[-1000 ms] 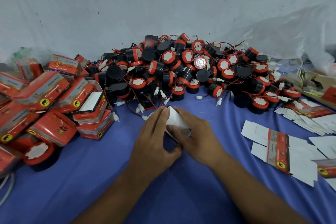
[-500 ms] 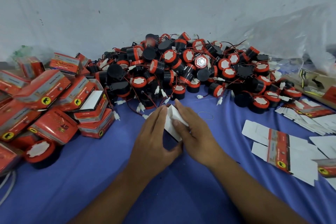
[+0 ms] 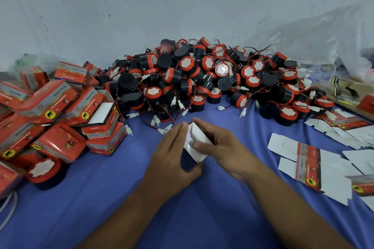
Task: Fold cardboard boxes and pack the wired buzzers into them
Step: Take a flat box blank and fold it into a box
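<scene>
Buzzer heap (image 3: 212, 79) behind both hands, folded boxes (image 3: 54, 111) left, flat box blanks (image 3: 315, 159) right.

Single head-worn view, wide-angle. Looks forward and down across the blue counter (image 3: 101, 208), close over the hands (image 3: 194, 153), toward the pale wall (image 3: 182, 2) behind. Edges bend.

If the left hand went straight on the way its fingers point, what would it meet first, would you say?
Probably the near edge of the buzzer pile, around a black-and-red buzzer beyond the fingertips, perhaps a loose wire first; depth is unclear. The left hand rests against the cardboard box.
</scene>
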